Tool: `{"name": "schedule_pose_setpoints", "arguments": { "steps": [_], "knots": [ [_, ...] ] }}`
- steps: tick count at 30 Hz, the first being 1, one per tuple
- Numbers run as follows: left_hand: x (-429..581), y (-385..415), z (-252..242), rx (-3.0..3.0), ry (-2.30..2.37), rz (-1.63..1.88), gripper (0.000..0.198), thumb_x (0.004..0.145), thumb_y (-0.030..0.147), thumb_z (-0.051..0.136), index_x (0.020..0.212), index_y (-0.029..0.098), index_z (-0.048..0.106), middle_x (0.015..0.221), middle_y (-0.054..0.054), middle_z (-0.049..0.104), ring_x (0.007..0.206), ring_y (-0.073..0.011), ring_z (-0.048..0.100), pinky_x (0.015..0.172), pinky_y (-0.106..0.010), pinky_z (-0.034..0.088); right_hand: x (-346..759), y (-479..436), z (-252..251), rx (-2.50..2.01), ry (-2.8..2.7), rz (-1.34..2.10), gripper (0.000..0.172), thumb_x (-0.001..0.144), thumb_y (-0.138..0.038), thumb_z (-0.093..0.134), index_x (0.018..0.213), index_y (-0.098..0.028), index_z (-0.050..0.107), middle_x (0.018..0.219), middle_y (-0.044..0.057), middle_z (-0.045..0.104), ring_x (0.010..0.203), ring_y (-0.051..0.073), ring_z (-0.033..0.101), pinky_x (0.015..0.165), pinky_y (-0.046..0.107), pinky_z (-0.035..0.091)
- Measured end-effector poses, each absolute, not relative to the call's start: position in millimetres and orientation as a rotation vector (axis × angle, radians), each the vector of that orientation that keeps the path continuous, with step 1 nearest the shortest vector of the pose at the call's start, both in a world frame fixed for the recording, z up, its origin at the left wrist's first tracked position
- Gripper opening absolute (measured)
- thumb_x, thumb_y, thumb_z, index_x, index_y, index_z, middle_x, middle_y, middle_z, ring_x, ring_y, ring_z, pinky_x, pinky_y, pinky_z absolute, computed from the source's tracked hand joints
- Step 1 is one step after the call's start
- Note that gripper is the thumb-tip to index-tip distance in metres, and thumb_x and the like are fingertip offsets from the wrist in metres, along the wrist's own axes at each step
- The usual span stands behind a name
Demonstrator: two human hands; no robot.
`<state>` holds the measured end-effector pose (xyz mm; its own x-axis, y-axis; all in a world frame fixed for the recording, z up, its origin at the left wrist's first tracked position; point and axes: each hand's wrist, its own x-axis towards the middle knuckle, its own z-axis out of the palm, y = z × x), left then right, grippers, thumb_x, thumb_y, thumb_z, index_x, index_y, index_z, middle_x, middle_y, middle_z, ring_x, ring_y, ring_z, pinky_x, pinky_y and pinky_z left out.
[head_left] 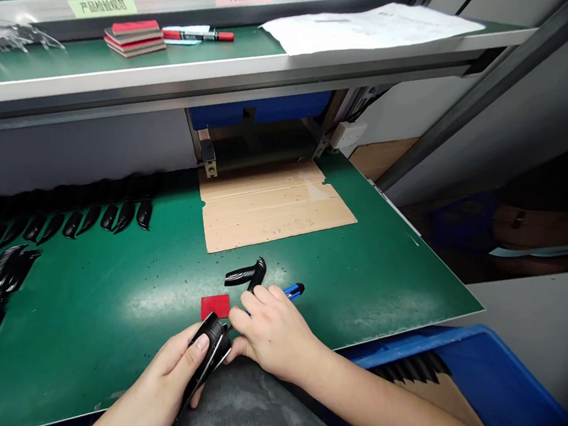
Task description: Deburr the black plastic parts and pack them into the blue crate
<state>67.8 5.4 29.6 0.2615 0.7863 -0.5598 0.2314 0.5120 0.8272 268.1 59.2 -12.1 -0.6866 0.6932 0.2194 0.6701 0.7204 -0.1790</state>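
My left hand (162,379) grips a glossy black moulded part (209,348), with the thumb lying across its face. My right hand (273,326) sits just beside it, fingers curled around a blue-and-black pen (292,291), whose end shows past the knuckles. A small red square pad (214,307) lies on the green mat (106,289) beside my fingertips. Just beyond my right hand rests a curved black ribbed piece (248,275), close to my fingers but apparently not held.
Rows and heaps of black ribbed parts (77,220) cover the mat's left side. A cardboard sheet (269,205) lies at the back. Above, a shelf (176,75) holds papers and red pads. A blue crate (451,353) with black parts stands at lower right.
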Motion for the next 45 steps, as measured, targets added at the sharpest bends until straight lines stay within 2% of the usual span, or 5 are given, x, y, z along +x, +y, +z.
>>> {"name": "schedule_pose_setpoints", "arguments": {
  "steps": [18,26,32,40,45],
  "knots": [
    [76,0,32,1.241,1.485,0.418,0.05,0.089,0.056,0.038,0.116,0.022,0.062,0.091,-0.006,0.064,0.073,-0.0201,0.055,0.068,-0.031,0.047,266,58,-16,-1.104,-2.861,0.391,0.029,0.088,-0.048,0.053,0.082,-0.021,0.06,0.074,0.003,0.062,0.068,0.018,0.052,0.062,0.031,0.027],
    [67,-6,16,1.215,1.42,0.513,0.054,0.089,0.057,0.035,0.121,0.019,0.057,0.064,-0.001,0.058,0.061,-0.0192,0.051,0.065,-0.03,0.046,270,57,-25,-0.938,-2.457,1.13,0.044,0.091,-0.059,0.04,0.076,-0.02,0.053,0.072,-0.001,0.058,0.066,0.012,0.052,0.059,0.022,0.035],
    [65,-6,15,1.204,1.407,0.569,0.049,0.089,0.057,0.036,0.108,0.018,0.06,0.059,0.001,0.053,0.059,-0.0174,0.047,0.065,-0.029,0.044,259,43,-32,-1.054,-2.174,1.033,0.06,0.086,-0.072,0.024,0.094,-0.019,0.052,0.091,0.006,0.057,0.085,0.018,0.05,0.079,0.032,0.04],
    [67,6,23,1.229,1.348,0.53,0.046,0.091,0.053,0.033,0.101,0.018,0.06,0.065,0.001,0.055,0.056,-0.0144,0.048,0.06,-0.026,0.042,273,43,-34,-0.652,-1.785,1.911,0.071,0.078,-0.081,0.025,0.069,-0.016,0.052,0.059,-0.003,0.047,0.051,0.009,0.043,0.051,0.022,0.036],
    [66,12,11,1.302,1.415,0.453,0.052,0.085,0.055,0.047,0.125,0.022,0.051,0.1,-0.006,0.067,0.086,-0.0206,0.063,0.077,-0.029,0.05,281,23,-34,-1.206,-1.695,1.195,0.05,0.078,-0.067,0.054,0.077,-0.017,0.058,0.073,0.0,0.055,0.067,0.012,0.053,0.063,0.024,0.041]
  ]
}}
